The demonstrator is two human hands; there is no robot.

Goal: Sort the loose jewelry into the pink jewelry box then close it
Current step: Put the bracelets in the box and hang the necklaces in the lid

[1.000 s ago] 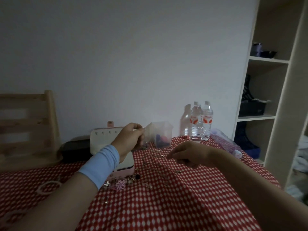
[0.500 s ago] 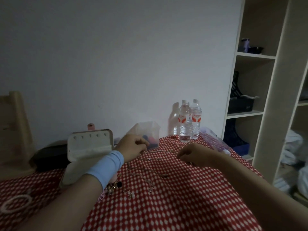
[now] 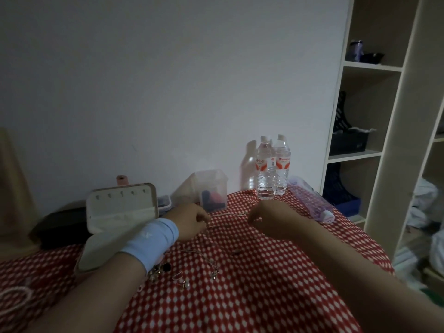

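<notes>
Over the red-checked desk (image 3: 240, 296), the left hand (image 3: 192, 221) and right hand (image 3: 271, 217) hold their fingers curled in, each pinching one end of a thin chain (image 3: 228, 214) that runs between them just above the cloth. The pink jewelry box (image 3: 122, 212) stands open behind the left forearm, which wears a blue wristband (image 3: 153, 239) and hides part of the box's base; the loose jewelry (image 3: 173, 272) lies in a small heap just right of that forearm. Behind the hands a clear tub (image 3: 211, 186) and two water bottles (image 3: 272, 171) stand by the wall, with a purple bottle (image 3: 312, 200) lying on its side to their right, a black case (image 3: 60, 222) left of the box and a shelving unit (image 3: 374, 145) off the desk's right edge.
</notes>
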